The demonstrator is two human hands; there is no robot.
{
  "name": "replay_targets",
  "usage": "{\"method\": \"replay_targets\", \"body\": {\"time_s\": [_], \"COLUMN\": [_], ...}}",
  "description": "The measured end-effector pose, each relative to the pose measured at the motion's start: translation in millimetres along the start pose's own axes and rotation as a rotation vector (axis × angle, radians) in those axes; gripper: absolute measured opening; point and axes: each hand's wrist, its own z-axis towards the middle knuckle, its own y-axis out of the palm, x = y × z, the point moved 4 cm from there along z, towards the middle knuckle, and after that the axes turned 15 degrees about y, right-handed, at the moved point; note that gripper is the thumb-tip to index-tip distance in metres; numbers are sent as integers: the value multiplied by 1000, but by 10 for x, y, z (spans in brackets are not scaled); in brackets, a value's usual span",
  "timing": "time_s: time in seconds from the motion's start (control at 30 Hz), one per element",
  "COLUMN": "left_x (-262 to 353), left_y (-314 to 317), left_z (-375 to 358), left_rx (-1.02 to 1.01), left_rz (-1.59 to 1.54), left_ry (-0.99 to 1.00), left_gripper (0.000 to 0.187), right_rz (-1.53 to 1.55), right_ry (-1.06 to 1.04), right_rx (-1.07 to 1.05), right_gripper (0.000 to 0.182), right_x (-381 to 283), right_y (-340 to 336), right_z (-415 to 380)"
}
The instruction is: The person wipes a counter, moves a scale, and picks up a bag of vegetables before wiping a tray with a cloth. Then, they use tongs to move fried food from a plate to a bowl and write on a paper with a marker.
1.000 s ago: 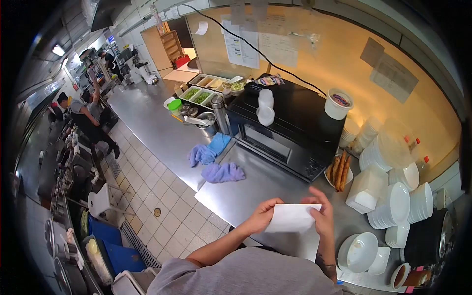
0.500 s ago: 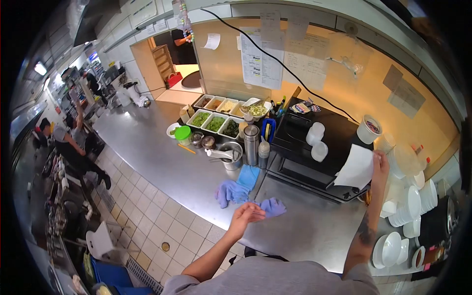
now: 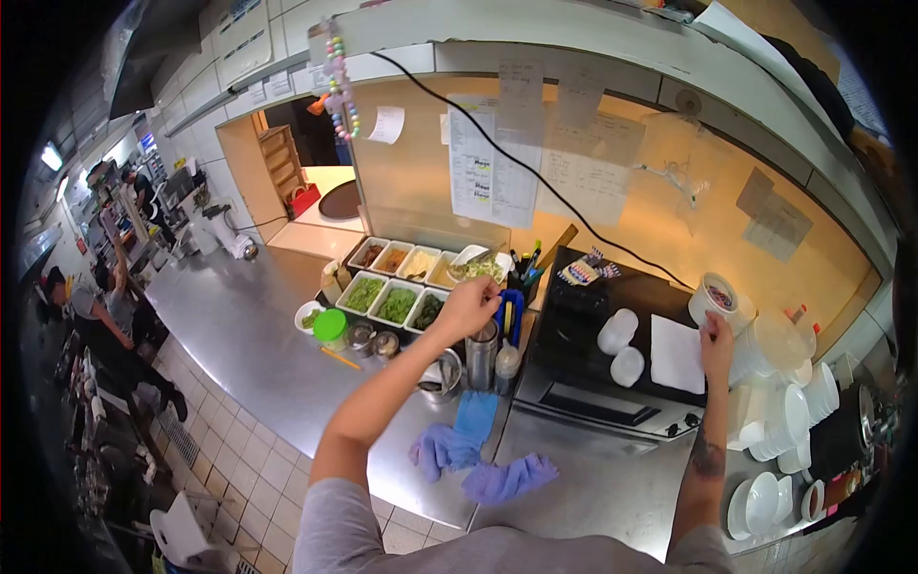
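My left hand [image 3: 469,308] is above the topping trays, close to the pens [image 3: 532,260] and a blue holder [image 3: 511,312]; its fingers are loosely bent, with nothing visible in them. Below it stand a steel flask [image 3: 480,356] and a squeeze bottle [image 3: 507,367]. Over at the black oven [image 3: 579,316], my right hand [image 3: 716,346] has its bent fingers at the lower side of a white tub [image 3: 710,302]. A white sheet of paper [image 3: 677,352] lies flat on the oven top beside that hand. White lidded cups [image 3: 619,332] rest left of the sheet.
Purple cloths [image 3: 510,478] and a blue cloth [image 3: 475,413] lie on the steel counter [image 3: 239,316]. Stacked white bowls [image 3: 784,421] crowd the right end. A black cable [image 3: 574,201] hangs across the wall. Left, people [image 3: 100,325] stand beyond the tiled floor [image 3: 239,459].
My left hand has moved up and forward, from over the cloths to the topping trays. The paper, held up by my right hand before, now lies on the oven; that hand is at the tub.
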Motion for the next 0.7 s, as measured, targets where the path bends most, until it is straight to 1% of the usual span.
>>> {"method": "replay_targets", "body": {"time_s": [0.03, 0.1, 0.13, 0.17, 0.2, 0.23, 0.3, 0.33, 0.4, 0.47, 0.57, 0.6, 0.63, 0.7], "left_x": [-210, -620, -712, -794, -927, -1082, -1395, -1515, -1707, -1761, -1585, -1679, -1730, -1806], "left_y": [89, 343, 434, 531, 644, 746, 949, 1044, 1235, 1376, 1434, 1494, 1508, 1535], "left_z": [207, 570, 738, 893, 1027, 1169, 1404, 1491, 1582, 1622, 1630, 1651, 1647, 1651], "left_rx": [-68, -214, -313, -411, -449, -442, -430, -385, -376, -377, -384, -360, -322, -312], "left_rz": [59, 171, 238, 306, 390, 395, 410, 393, 394, 382, 333, 317, 305, 290], "left_ry": [50, 151, 149, 150, 170, 161, 136, 95, 13, -54, -104, -99, -143, -185], "left_gripper": [17, 16, 17, 19, 21, 23, 26, 29, 33, 40, 41, 39, 37, 39], "right_rz": [8, 7, 6, -37, -80, -120, -68, -35, -1, 2, 72, 103, 137, 201], "right_ry": [-7, 109, 170, 143, 116, 88, 110, 118, 138, 163, 224, 232, 237, 252], "right_rx": [8, -54, -81, -79, -77, -77, -39, -28, -14, -4, -2, 6, 6, -36], "right_gripper": [26, 28, 30, 30, 30, 30, 27, 27, 25, 23, 18, 17, 16, 14], "right_x": [6, -46, -98, -191, -291, -382, -458, -471, -466, -428, -352, -329, -304, -255], "right_y": [-44, -88, -122, -172, -218, -251, -361, -425, -548, -670, -782, -796, -796, -736], "right_z": [-38, -158, -218, -258, -296, -326, -400, -448, -551, -688, -893, -944, -996, -1059]}}
